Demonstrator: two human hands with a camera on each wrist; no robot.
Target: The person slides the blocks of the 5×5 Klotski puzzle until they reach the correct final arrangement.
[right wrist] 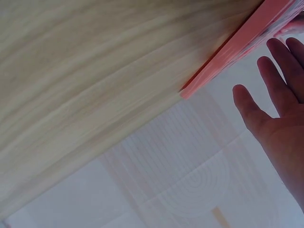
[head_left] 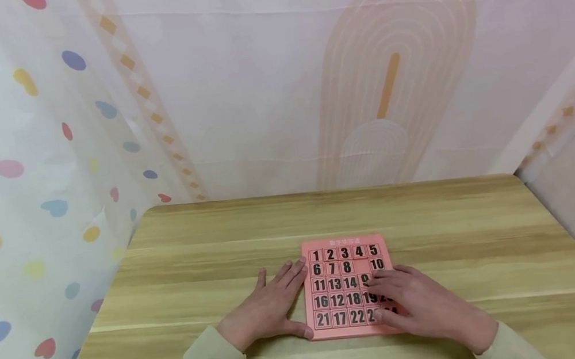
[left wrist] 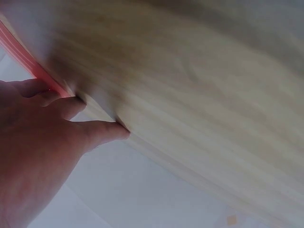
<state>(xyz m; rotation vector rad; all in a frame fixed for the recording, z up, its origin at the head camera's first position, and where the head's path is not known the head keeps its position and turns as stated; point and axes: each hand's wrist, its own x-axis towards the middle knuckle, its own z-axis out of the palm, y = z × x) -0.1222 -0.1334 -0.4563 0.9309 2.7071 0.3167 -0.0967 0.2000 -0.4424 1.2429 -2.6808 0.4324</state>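
A pink sliding number puzzle (head_left: 351, 332) lies flat on the wooden table, its square tiles printed with black numbers. The vacant slot sits in the second row, between tiles 8 and 10, with tile 9 (head_left: 365, 279) just below it. Along the puzzle's left edge rests my left hand (head_left: 273, 305), fingers spread and thumb at the lower left corner. My right hand (head_left: 419, 302) is over the board's lower right part, hiding some tiles there. In the right wrist view its fingers look extended beside the pink frame (right wrist: 223, 52).
The wooden table (head_left: 210, 239) stretches out on both sides of the puzzle. Behind it hangs a pale patterned cloth (head_left: 258, 90), and a dotted cloth (head_left: 36, 215) hangs on the left.
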